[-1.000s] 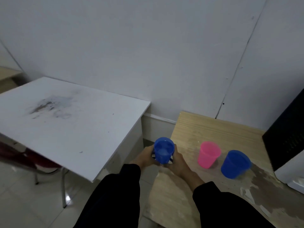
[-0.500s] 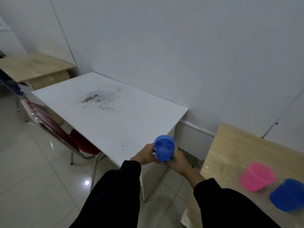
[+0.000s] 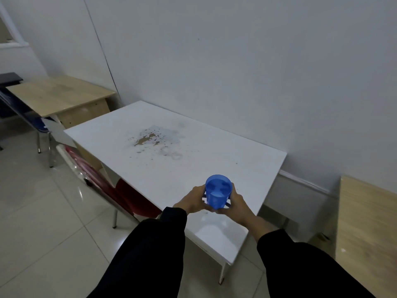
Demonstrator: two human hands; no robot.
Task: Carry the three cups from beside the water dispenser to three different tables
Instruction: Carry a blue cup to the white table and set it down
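A blue plastic cup [image 3: 218, 193] is held upright between both my hands, above the near part of the white table [image 3: 171, 151]. My left hand [image 3: 191, 201] wraps its left side and my right hand [image 3: 235, 203] its right side. The cup seems to hold some liquid. The pink cup and the other blue cup are out of view.
The white table has a worn, stained patch [image 3: 152, 137] in its middle. A red chair [image 3: 120, 190] is tucked under its left side. A wooden desk [image 3: 62, 93] stands at the far left with a blue chair [image 3: 28, 119]. Another wooden table's edge [image 3: 365, 222] shows at right.
The view has swung left, so the wooden table with the pink and blue cups has left the frame. The held cup has moved from beside the white table to above it.
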